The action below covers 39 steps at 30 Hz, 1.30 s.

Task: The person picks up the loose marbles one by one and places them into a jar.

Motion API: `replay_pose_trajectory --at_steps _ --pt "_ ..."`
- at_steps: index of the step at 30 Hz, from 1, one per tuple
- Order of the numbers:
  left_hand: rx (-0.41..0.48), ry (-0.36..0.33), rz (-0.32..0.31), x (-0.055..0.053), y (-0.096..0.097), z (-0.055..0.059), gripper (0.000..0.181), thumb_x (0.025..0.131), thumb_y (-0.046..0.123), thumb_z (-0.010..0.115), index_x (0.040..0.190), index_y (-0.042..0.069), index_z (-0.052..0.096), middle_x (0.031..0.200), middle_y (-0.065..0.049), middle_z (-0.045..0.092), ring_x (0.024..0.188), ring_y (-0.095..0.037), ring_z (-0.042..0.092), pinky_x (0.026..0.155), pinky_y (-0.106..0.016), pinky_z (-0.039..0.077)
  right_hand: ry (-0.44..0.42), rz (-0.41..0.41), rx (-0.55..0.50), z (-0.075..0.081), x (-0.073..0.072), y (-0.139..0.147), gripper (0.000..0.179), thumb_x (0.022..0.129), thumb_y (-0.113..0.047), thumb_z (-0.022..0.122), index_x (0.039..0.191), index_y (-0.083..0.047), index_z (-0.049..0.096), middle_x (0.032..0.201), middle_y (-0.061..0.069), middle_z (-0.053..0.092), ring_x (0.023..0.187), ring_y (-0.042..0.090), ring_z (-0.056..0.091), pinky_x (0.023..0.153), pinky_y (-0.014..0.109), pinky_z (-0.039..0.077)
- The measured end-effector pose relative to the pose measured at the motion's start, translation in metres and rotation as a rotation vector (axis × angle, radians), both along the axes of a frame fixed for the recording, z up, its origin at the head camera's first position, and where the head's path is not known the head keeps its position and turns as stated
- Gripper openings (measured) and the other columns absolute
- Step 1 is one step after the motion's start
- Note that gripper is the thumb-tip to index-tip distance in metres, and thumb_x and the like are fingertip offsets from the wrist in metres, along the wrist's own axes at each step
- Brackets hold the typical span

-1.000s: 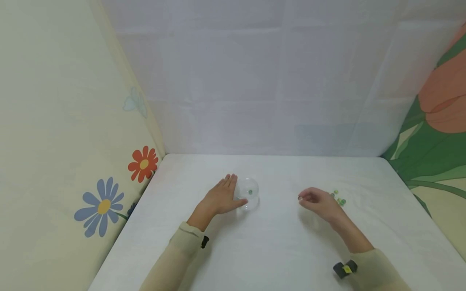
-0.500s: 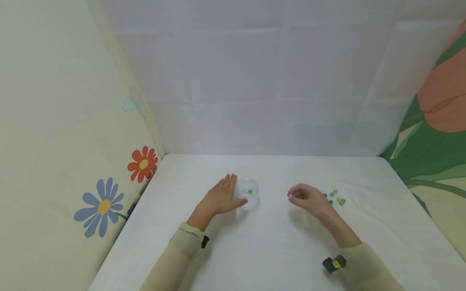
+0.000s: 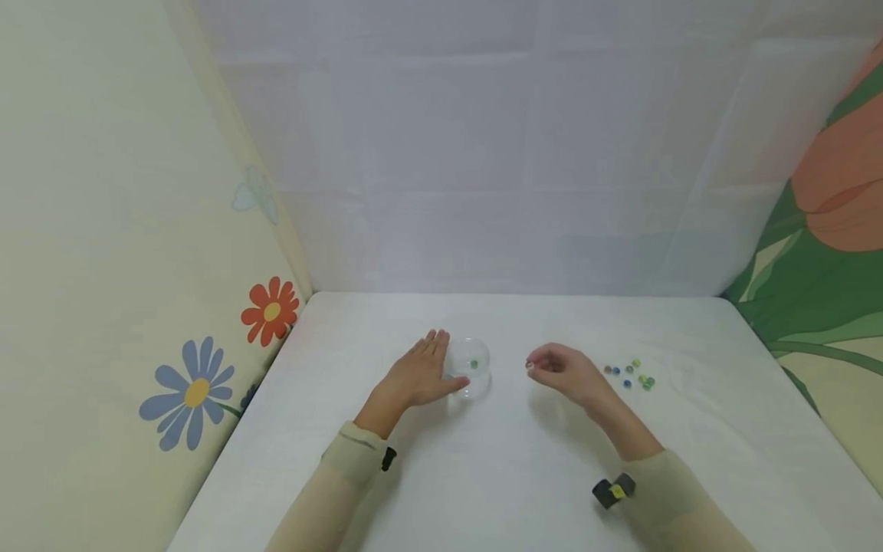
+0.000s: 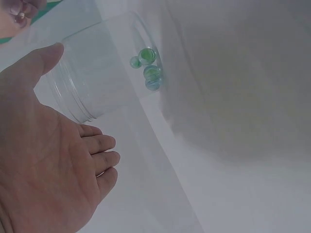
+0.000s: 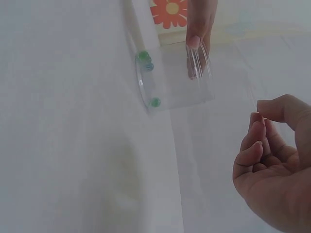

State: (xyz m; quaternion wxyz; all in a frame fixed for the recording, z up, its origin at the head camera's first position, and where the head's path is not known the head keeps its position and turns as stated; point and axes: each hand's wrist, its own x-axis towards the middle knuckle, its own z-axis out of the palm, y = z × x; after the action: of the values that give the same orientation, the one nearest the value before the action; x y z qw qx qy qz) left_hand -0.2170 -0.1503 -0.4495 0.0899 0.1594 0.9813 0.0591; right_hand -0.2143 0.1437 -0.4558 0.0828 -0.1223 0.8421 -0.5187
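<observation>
A clear jar (image 3: 476,349) stands upright on the white table, with several green and bluish glass marbles (image 4: 147,56) at its bottom. My left hand (image 3: 417,376) rests against the jar's left side, fingers extended and thumb across the near side by the rim. To the right of the jar, my right hand (image 3: 562,374) is held above the table, pinching a small shiny marble (image 3: 529,365) between thumb and fingertips. That marble's colour is hard to tell. In the right wrist view, the fingertips of the right hand (image 5: 272,170) mostly hide it.
Several loose marbles (image 3: 628,383), green, yellowish, blue and reddish, lie scattered on the table (image 3: 524,475) to the right of my right hand. A white cloth backdrop (image 3: 441,153) rises behind the table, with flower-printed panels at both sides.
My right hand has moved left toward the jar with the pinched marble, uncovering more loose marbles behind it. The left hand and the jar have stayed in place.
</observation>
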Motion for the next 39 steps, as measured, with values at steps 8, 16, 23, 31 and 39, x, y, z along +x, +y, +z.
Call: replay_pose_trajectory --at_steps 8,16,23,31,39 --pt "-0.004 0.001 0.003 0.0 0.0 -0.001 0.101 0.097 0.069 0.046 0.161 -0.002 0.013 0.168 -0.017 0.015 0.157 -0.028 0.011 0.128 -0.039 0.014 -0.006 0.02 -0.019 0.003 -0.005 -0.015 0.018 0.092 -0.012 0.072 0.109 -0.006 0.069 0.096 0.006 0.068 0.089 0.018 0.064 0.08 0.032 0.055" --pt "0.013 -0.002 0.011 0.001 0.001 0.003 0.102 0.096 0.069 0.048 0.161 -0.002 0.014 0.168 -0.018 0.016 0.156 -0.029 0.012 0.128 -0.04 0.015 -0.006 0.045 -0.011 0.008 -0.008 -0.028 0.017 0.093 -0.012 0.072 0.11 -0.009 0.069 0.098 0.005 0.07 0.093 0.019 0.066 0.084 0.035 0.057" --pt "0.016 0.0 0.014 0.001 0.001 0.003 0.101 0.096 0.067 0.049 0.16 -0.003 0.015 0.167 -0.019 0.017 0.156 -0.03 0.013 0.127 -0.041 0.015 -0.032 0.053 -0.014 0.011 -0.014 -0.042 0.018 0.093 -0.016 0.073 0.111 -0.011 0.07 0.101 0.003 0.07 0.095 0.019 0.066 0.087 0.037 0.057" --pt "0.01 -0.002 0.003 0.002 0.0 0.004 0.101 0.097 0.068 0.047 0.16 -0.004 0.015 0.167 -0.02 0.017 0.156 -0.03 0.013 0.128 -0.041 0.015 -0.029 0.1 -0.061 0.012 -0.019 -0.057 0.02 0.093 -0.014 0.073 0.111 -0.007 0.07 0.101 0.005 0.071 0.094 0.018 0.065 0.085 0.034 0.057" --pt "0.017 -0.008 0.001 0.003 -0.001 0.004 0.102 0.096 0.069 0.047 0.16 -0.003 0.014 0.167 -0.019 0.016 0.156 -0.03 0.012 0.128 -0.041 0.014 -0.05 0.103 -0.05 0.012 -0.023 -0.07 0.02 0.091 -0.014 0.073 0.111 -0.009 0.07 0.1 0.003 0.07 0.093 0.017 0.064 0.086 0.033 0.057"
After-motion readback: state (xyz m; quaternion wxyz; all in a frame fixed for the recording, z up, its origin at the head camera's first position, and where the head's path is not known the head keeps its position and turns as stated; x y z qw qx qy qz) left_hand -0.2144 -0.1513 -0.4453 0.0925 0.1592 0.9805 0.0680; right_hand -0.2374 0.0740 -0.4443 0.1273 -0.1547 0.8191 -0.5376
